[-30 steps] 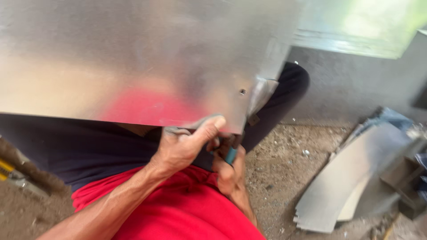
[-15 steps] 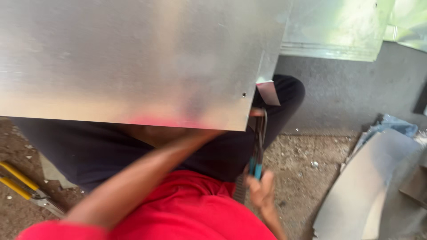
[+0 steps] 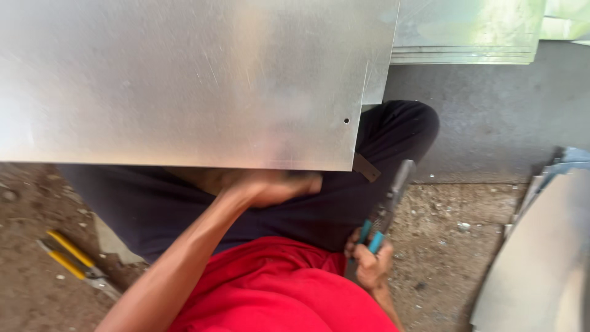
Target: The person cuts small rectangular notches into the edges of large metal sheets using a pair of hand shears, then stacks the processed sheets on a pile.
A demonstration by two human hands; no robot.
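The big metal sheet runs off the top and left edges, so its full size cannot be seen. The left hand is blurry and tucked under the sheet's lower edge; its fingers are hidden, so I cannot tell if they grip anything. The right hand shows only partly, closed around the blue handles of the pliers. The tip of the pliers is fuzzy. The yellow snips on the ground are small and their blades are hard to make out. The curved metal piece is cut off at the right edge.
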